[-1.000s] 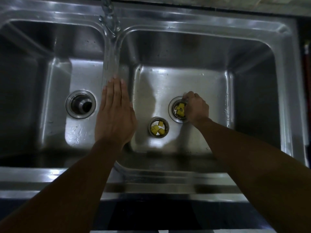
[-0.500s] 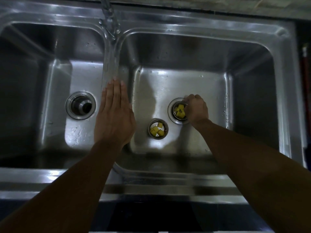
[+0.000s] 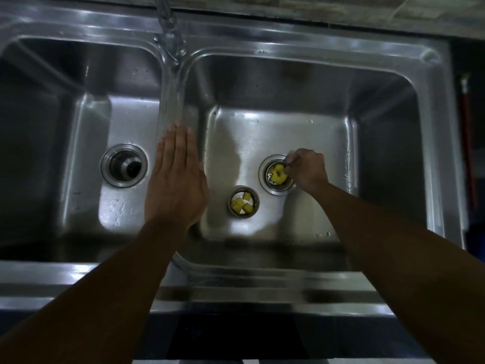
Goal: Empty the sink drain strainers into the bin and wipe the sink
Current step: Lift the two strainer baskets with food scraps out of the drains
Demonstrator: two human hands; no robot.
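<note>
A steel double sink fills the view. In the right basin a strainer with yellow scraps sits in its drain hole. My right hand is down at its right rim, fingers pinched on the strainer's thin wire handle. A second strainer, also holding yellow pieces, stands loose on the basin floor to the left of the drain. My left hand lies flat, fingers together, on the divider between the basins and holds nothing. The left basin's drain has no strainer in it.
A tap rises at the back over the divider. The sink's front ledge runs under my forearms. A red-handled object stands beyond the right rim. No bin is in view.
My right hand has shifted slightly to the right of the drain, uncovering the yellow scraps, and now pinches the wire handle. My left hand has stayed flat on the divider.
</note>
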